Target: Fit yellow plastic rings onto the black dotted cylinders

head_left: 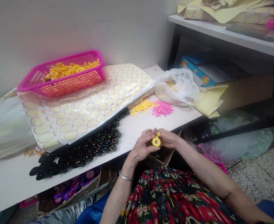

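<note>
Close in front of my body, over the table's front edge, my left hand (pixel 140 147) pinches a yellow ring-shaped plastic piece (pixel 153 142) with a small round tab on top. Something pink shows in the ring's centre. My right hand (pixel 168 138) meets it from the other side, its fingers curled behind the piece and partly hidden. Beyond the hands lie a small group of similar yellow pieces (pixel 140 108) and a heap of small pink bits (pixel 162 109). Rows of black round cup-like parts (pixel 95 151), many with coloured specks inside, stand to the left.
A pink basket (pixel 74 84) of yellow pieces stands on sheets of round stickers (pixel 78 124) at the back left. An open plastic bag (pixel 185 84) of small coloured bits sits behind the pink heap. A shelf (pixel 221 34) overhangs at right; a box (pixel 90 186) of purple items is below the table.
</note>
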